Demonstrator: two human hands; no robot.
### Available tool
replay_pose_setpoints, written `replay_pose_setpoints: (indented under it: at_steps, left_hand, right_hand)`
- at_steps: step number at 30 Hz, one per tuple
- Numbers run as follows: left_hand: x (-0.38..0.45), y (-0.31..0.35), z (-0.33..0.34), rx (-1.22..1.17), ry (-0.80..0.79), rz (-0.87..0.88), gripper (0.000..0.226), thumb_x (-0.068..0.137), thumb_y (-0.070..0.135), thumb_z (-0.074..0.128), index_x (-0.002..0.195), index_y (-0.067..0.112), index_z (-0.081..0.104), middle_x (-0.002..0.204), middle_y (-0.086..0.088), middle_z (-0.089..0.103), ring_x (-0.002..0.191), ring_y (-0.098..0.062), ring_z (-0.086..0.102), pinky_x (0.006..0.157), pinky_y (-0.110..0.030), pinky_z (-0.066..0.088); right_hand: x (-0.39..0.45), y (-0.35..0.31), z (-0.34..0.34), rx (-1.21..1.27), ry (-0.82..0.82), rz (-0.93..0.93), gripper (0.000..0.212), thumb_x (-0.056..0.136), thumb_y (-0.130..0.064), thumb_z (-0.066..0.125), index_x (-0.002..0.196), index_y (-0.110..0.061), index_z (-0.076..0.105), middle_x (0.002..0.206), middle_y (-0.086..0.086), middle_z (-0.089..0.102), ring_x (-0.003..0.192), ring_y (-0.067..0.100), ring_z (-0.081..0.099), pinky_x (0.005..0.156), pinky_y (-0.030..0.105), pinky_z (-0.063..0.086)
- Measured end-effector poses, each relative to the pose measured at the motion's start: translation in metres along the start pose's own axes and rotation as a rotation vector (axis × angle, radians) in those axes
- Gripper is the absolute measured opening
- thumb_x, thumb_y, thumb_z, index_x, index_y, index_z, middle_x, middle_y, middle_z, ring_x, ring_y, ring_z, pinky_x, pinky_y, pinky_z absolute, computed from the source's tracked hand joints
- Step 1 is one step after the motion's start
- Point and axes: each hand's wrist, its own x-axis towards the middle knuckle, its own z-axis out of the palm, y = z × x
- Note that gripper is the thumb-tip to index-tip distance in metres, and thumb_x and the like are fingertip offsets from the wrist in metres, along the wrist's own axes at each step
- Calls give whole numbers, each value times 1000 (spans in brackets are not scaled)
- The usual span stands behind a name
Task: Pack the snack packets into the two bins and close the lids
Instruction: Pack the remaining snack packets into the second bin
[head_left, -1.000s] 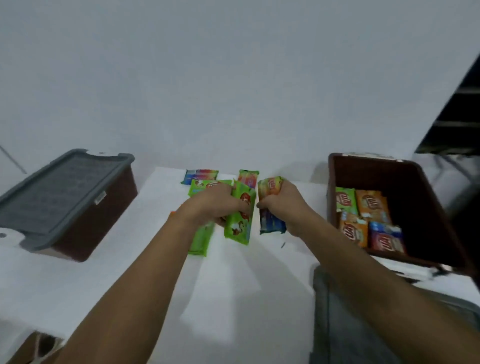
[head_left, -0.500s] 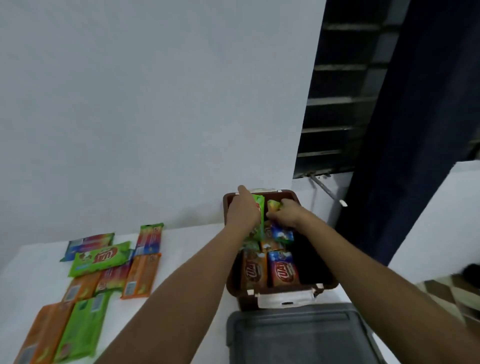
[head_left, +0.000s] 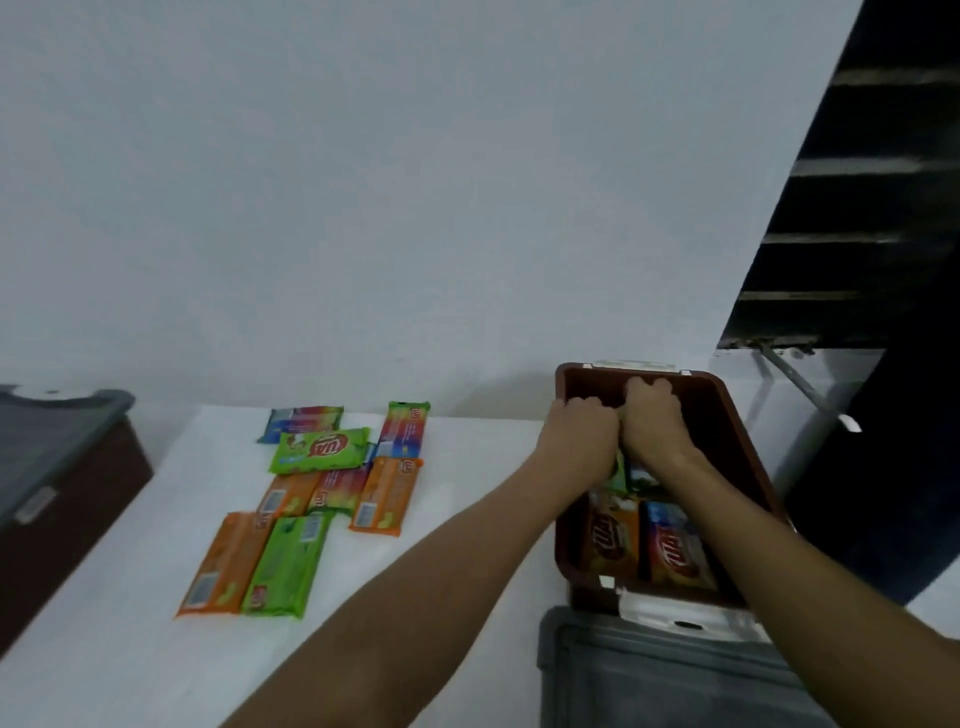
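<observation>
head | left hand (head_left: 582, 441) and right hand (head_left: 655, 423) curled over packets deep in open brown bin (head_left: 727, 410); grip unclear | loose packets (head_left: 322, 499) left of bin; gray lid (head_left: 665, 675) off, just before it; packing part done

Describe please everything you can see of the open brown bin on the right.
The open brown bin is a reddish-brown rectangular tub that looks like plastic, with rounded corners and a white latch at its far and near ends. It stands upright on the white table, without its lid. Snack packets lie inside, an orange one nearest. Both hands reach in at the far end, the left hand by the left wall, the right hand beside it. A grey lid lies just in front.
</observation>
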Motion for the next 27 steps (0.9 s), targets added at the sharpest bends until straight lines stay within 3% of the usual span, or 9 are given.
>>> replay_pose_setpoints:
  at_steps: [2, 4, 8, 10, 13, 19, 21, 24, 27]
  left_hand:
    - [-25, -42, -12, -339, 156, -171, 18, 84, 11, 57, 100, 10, 67, 106, -13, 59, 100, -31, 60, 87, -35, 48]
    - [-60, -98, -21, -464, 163, -420, 27, 82, 9, 59, 108, 10, 66, 117, -12, 59, 110, -27, 57, 93, -29, 44]
    - [-145, -223, -17, -212, -70, -908, 55, 80, 41, 60, 124, 9, 54, 128, -16, 54, 120, -34, 49, 99, -41, 44]
    - [-183, -259, -9, -151, -176, -1069, 63, 82, 55, 51, 128, 12, 50, 132, -16, 48, 123, -35, 44, 100, -43, 39]
    - [-224, -285, 11, -143, -258, -1104, 68, 85, 63, 43, 129, 12, 52, 134, -16, 52, 123, -34, 48, 100, -41, 41]
    - [-232, -287, 14, -226, -209, -1045, 55, 90, 49, 52, 123, 5, 57, 126, -15, 62, 114, -33, 59, 93, -36, 49]
    - [-231, -286, 9, -264, -227, -1029, 49, 87, 43, 58, 116, 4, 59, 114, -13, 66, 108, -32, 62, 90, -34, 52]
    - [-230, -283, 3, -328, -242, -1012, 25, 85, 31, 64, 82, 8, 56, 78, -5, 61, 87, -26, 65, 67, -27, 49]
    - [-226, -273, -6, -391, -192, -989, 22, 83, 27, 65, 79, 9, 53, 78, -5, 59, 79, -24, 62, 56, -25, 45]
  right_hand:
    - [-10, -39, -6, 151, 64, -118, 24, 90, -5, 44, 112, 1, 52, 117, 24, 51, 104, 40, 52, 85, 40, 45]
    - [-26, -81, -3, 205, -15, -240, 26, 91, -3, 42, 113, 3, 54, 117, 21, 53, 104, 37, 53, 82, 36, 44]
    - [-63, -160, 43, 304, -347, -282, 20, 90, -12, 53, 105, 0, 57, 106, 14, 59, 75, 26, 59, 58, 30, 48]
    - [-77, -186, 76, 317, -534, -167, 18, 89, -21, 58, 95, -4, 55, 102, 11, 59, 78, 27, 62, 60, 34, 56]
    - [-92, -213, 114, 329, -563, 16, 55, 81, -38, 68, 120, -4, 48, 122, 15, 57, 112, 32, 58, 91, 40, 53]
    - [-101, -228, 140, 120, -431, 17, 76, 71, -34, 79, 129, -3, 41, 131, 17, 48, 123, 34, 43, 105, 39, 40]
    - [-101, -230, 144, 179, -433, 104, 87, 67, -33, 82, 132, -2, 32, 132, 19, 44, 124, 34, 42, 106, 39, 38]
    - [-104, -229, 148, 352, -427, 213, 100, 62, -30, 85, 136, -8, 22, 131, 22, 42, 123, 35, 43, 101, 40, 42]
    - [-112, -226, 143, 581, -523, 268, 99, 67, -7, 80, 141, -7, 14, 125, 16, 46, 117, 33, 51, 77, 34, 55]
